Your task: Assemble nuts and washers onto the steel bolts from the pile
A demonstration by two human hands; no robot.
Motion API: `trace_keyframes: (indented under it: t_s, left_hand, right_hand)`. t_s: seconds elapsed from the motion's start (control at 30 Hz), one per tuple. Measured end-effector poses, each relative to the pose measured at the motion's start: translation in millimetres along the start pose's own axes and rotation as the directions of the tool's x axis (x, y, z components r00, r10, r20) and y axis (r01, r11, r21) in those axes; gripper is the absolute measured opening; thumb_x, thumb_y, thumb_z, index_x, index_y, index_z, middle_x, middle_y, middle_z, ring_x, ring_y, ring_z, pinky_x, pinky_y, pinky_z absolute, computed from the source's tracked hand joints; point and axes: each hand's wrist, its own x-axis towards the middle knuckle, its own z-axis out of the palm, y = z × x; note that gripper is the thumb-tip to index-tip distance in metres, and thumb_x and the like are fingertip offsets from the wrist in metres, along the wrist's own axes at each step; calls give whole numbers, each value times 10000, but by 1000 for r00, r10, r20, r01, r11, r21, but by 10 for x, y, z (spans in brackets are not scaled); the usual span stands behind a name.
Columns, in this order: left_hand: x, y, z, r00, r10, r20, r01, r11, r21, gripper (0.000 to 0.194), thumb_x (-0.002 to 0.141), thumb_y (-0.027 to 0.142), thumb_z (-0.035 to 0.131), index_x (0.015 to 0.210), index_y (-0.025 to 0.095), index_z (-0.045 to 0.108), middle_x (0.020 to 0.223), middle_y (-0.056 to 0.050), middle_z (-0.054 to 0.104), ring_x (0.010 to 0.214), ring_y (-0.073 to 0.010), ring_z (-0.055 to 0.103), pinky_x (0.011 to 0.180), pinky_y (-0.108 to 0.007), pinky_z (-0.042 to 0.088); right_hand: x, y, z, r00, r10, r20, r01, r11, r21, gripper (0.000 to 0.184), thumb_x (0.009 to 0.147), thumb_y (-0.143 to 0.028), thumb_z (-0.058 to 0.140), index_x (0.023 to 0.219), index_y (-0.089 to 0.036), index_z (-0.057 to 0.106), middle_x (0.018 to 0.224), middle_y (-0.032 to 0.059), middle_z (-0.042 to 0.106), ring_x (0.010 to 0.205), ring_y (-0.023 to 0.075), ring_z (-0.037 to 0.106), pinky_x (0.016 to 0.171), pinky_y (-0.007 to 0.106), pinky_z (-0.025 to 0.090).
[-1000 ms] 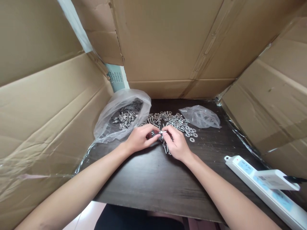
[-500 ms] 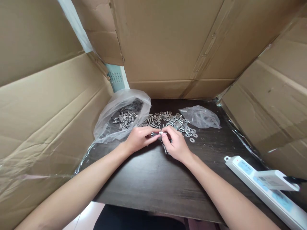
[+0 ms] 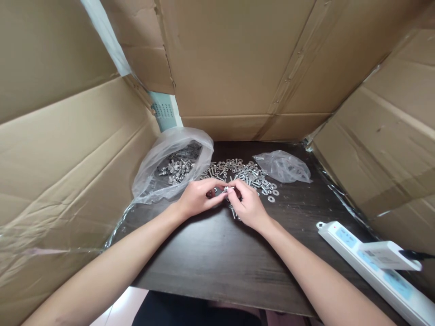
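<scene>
A small silver bolt (image 3: 226, 189) is pinched between the fingertips of both my hands above the dark table. My left hand (image 3: 197, 197) grips its left end with thumb and forefinger. From the other side my right hand (image 3: 248, 203) closes on it the same way. A washer or nut seems to sit on the bolt, but the fingertips hide most of it. Another small metal ring shows in the gap of my left hand; whether it is held or lies behind is unclear. Some bolts (image 3: 234, 213) lie below my right hand, partly covered by it.
A pile of loose bolts, nuts and washers (image 3: 249, 172) spreads behind my hands. To the left stands an open clear plastic bag (image 3: 144, 183) with metal fasteners inside; a crumpled bag (image 3: 283, 166) lies back right. A white power strip (image 3: 360, 260) lies right. Cardboard walls (image 3: 238, 59) surround the table.
The bolt has turned slightly between my fingertips, and its left end now sits a little lower. Both hands stay in almost the same place.
</scene>
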Motion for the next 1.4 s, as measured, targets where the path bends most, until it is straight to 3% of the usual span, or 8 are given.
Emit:
trace_keyframes:
  t_s: [0.47,0.9,1.13,1.4]
  left_hand:
    - [-6,-25,-7,999,27,24,-28,999,32,233,1014,299,640,1165,151,739,885,-49,759,640,-108,652,649,-231,560]
    - [-5,-7,-5,999,37,28,-38,999,20,211,1000,277,653,1138,145,742,913,-57,772,645,-112,667,641,-226,556]
    - [-9,-20,-4,999,22,25,-23,1000,14,208,995,263,662,1150,147,740,899,-48,765,647,-113,657,639,-228,544]
    - [-13,-25,9,999,32,17,-32,999,25,208,1002,267,656,1142,140,742,889,-44,761,641,-106,649,623,-219,536]
  right_hand:
    - [-10,16,-8,999,22,28,-22,1000,20,124,1008,-242,497,996,-209,615,910,58,661,762,206,610,681,320,469]
    - [1,12,-21,999,9,46,-9,1000,-4,182,1028,-258,473,883,-219,577,807,34,622,724,203,589,670,322,434]
    - [11,-17,-45,1000,11,13,-11,1000,-8,158,1024,-246,498,939,-217,628,893,56,673,828,231,630,748,348,464]
    - [6,3,-26,1000,-13,-1,13,1000,-8,157,1016,-228,503,919,-206,623,864,50,658,788,216,620,722,337,462]
